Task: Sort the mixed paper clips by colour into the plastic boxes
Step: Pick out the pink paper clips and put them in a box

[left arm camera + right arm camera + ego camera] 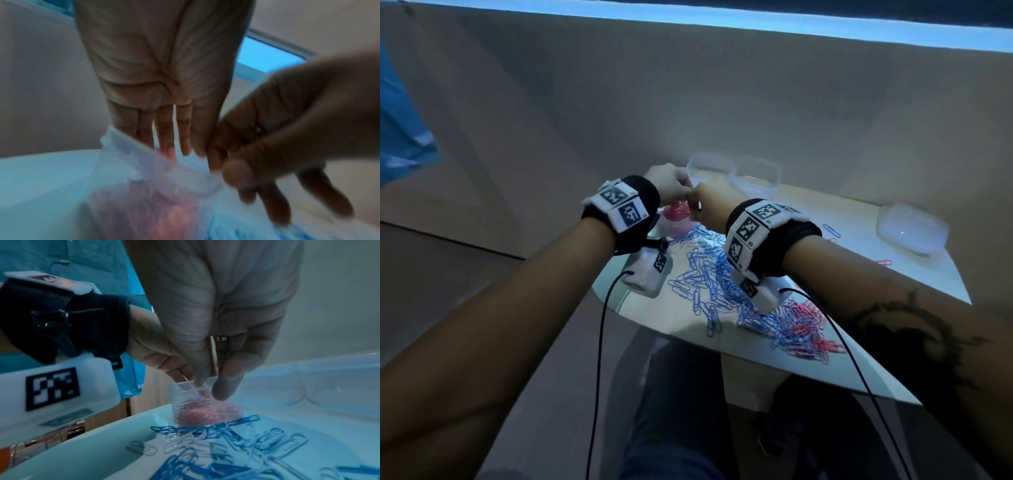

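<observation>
A small clear plastic box [675, 229] [131, 164] [174, 395] holding pink clips stands at the table's far left. Both hands meet right over it. My left hand [671, 181] [174, 151] points its straight fingers down, with the tips at the box's rim. My right hand [705, 204] [205, 386] pinches a pale pink paper clip [192, 387] between thumb and fingers just over the box's mouth. Loose blue clips [709, 274] [226, 443] lie nearer me. A mixed pink and blue heap [803, 329] sits by the front edge.
Two more clear boxes [705, 169] [756, 176] stand at the table's [859, 246] back, beyond the hands. A cloudy plastic box or lid [912, 229] lies at the far right, with a few stray clips [832, 231] near it. My legs are below the front edge.
</observation>
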